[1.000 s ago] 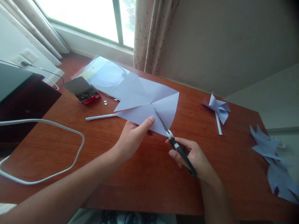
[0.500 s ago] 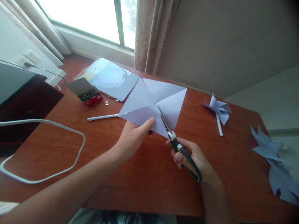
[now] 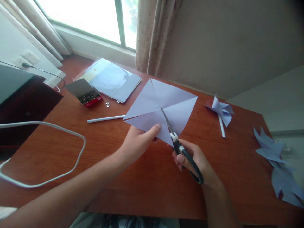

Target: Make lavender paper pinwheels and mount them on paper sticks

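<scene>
A square sheet of pale paper [image 3: 142,101], slit from its corners toward the middle, is held above the table. My left hand [image 3: 140,139] pinches its near edge, thumb on top and fingers underneath. In my right hand [image 3: 190,155] is a pair of scissors [image 3: 177,142] with black and white handles. Their blades lie along the sheet's near corner, tips close to the centre. Behind the sheet's left corner a thin rolled paper stick [image 3: 106,119] lies on the table, its right end hidden.
An opened red box of thumbtacks [image 3: 91,98] stands at the back left, with loose tacks [image 3: 107,104] beside it. Near it lies a stack of paper in a clear sleeve [image 3: 118,82]. A paper pinwheel [image 3: 222,112] and folded paper shapes [image 3: 277,164] are at the right. A white cable [image 3: 83,145] loops at the left.
The sheet has shifted right and slightly nearer, and its left slit gapes more. My left hand moved with it. The scissors now lie further into the sheet, their blades closer together.
</scene>
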`<state>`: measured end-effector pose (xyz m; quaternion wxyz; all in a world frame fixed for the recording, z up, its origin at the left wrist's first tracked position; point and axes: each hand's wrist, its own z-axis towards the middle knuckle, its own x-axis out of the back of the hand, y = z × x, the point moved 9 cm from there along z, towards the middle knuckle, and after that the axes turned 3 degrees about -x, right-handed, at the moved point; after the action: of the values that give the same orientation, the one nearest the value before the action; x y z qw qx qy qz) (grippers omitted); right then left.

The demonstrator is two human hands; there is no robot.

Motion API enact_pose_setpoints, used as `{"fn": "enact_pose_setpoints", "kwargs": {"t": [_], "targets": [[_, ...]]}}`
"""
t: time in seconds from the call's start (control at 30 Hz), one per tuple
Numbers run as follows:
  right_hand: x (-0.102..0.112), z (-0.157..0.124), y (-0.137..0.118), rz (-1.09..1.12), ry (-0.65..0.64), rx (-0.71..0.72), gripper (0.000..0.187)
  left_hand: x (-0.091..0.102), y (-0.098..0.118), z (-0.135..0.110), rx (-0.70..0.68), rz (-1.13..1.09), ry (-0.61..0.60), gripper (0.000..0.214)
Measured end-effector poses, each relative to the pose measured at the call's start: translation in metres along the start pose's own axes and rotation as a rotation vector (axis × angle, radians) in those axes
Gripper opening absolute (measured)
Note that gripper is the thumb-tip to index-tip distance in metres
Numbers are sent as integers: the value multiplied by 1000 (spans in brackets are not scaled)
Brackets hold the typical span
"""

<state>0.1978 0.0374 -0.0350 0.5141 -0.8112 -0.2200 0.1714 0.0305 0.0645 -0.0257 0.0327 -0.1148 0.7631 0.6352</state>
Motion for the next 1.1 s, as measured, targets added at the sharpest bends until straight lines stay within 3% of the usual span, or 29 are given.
{"fn": "enact_pose_setpoints", "kwargs": {"t": [1.1], "targets": [[0, 2, -3, -79, 49, 3, 46, -5, -5, -8, 88, 6, 1, 19]]}}
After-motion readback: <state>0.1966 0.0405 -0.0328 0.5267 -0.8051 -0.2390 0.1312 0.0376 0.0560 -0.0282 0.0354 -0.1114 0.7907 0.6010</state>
